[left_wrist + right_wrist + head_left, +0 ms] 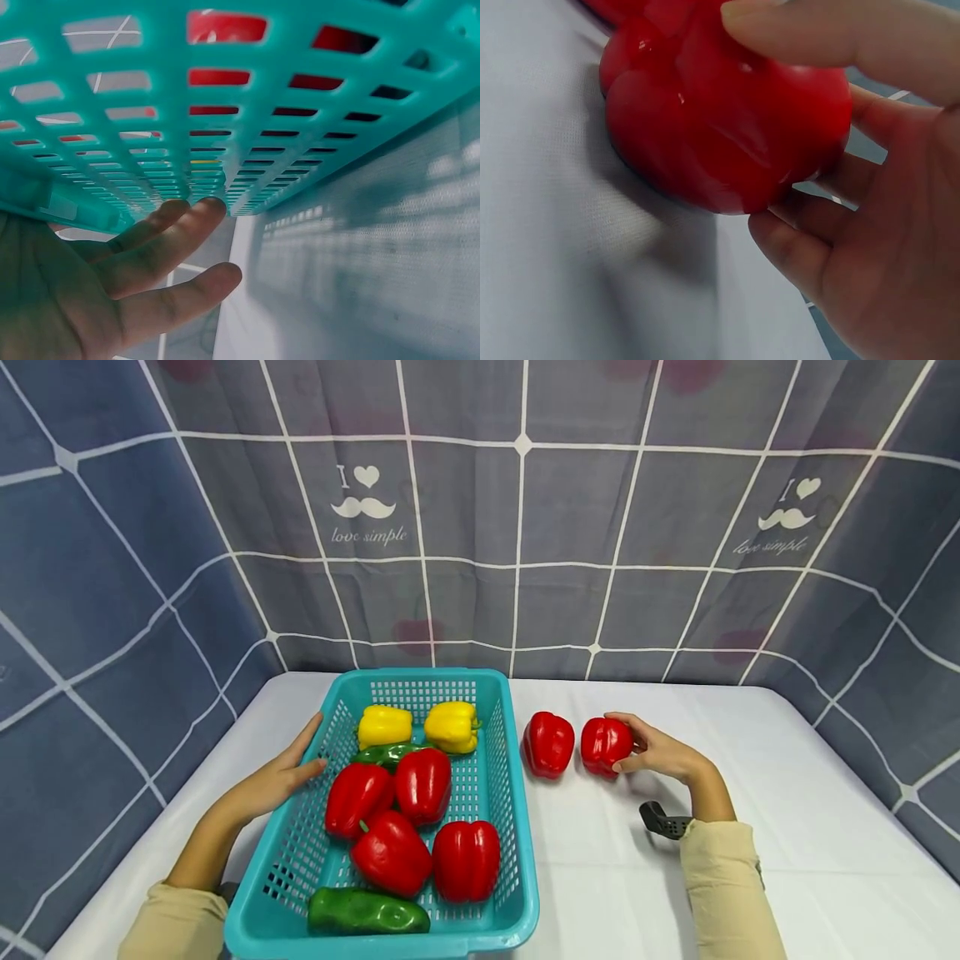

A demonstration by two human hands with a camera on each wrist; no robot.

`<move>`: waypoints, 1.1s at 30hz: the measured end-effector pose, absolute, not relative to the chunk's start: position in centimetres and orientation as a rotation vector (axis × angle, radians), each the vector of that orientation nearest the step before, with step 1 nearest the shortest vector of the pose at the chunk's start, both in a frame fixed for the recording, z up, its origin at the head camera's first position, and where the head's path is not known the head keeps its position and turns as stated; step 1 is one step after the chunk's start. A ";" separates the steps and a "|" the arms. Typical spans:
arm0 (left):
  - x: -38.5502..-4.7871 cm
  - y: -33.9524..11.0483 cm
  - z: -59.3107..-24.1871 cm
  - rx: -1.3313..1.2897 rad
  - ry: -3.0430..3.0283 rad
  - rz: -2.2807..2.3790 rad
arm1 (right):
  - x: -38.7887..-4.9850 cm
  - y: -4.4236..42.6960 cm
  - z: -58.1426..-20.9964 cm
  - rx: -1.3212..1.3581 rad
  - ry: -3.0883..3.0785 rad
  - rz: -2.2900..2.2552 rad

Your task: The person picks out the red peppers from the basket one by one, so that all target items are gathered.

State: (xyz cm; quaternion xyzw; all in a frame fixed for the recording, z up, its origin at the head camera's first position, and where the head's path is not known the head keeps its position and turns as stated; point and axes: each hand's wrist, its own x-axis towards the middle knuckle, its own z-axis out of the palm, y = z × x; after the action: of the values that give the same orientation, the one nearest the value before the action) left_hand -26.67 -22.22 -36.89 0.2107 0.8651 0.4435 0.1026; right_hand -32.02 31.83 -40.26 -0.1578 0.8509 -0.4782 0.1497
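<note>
In the head view, my right hand holds a red bell pepper, thumb on the near side and fingers around the far side. The right wrist view shows this red bell pepper close up, low over or on the white cloth. A second red bell pepper lies just left of it. My left hand rests at the left rim of a turquoise basket, its thumb over the edge. Seen from the left wrist, that hand's fingers extend fairly straight along the basket's outer wall.
Inside the basket lie several red bell peppers, two yellow bell peppers and two long green peppers. A white cloth covers the table. Grey checked curtains stand behind and on both sides.
</note>
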 end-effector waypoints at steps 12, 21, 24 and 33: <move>-26.6 -22.4 -36.9 0.608 2.533 1.320 | -32.1 31.6 -40.4 -0.424 2.432 -1.339; -26.6 -22.1 -36.8 0.596 2.543 1.304 | -31.8 31.3 -40.1 -0.355 2.504 -1.258; -26.7 -22.1 -36.8 0.594 2.540 1.306 | -31.6 31.2 -39.6 -0.358 2.541 -1.227; -26.8 -22.3 -36.9 0.585 2.537 1.317 | -31.4 30.4 -38.1 -0.483 2.619 -1.176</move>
State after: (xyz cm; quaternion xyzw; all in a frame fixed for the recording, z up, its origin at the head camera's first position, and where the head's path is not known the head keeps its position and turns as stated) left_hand -26.79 -22.25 -36.94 0.1991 0.8640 0.4487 0.1118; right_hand -31.41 30.43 -38.15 -0.1647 0.8936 -0.4014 0.1150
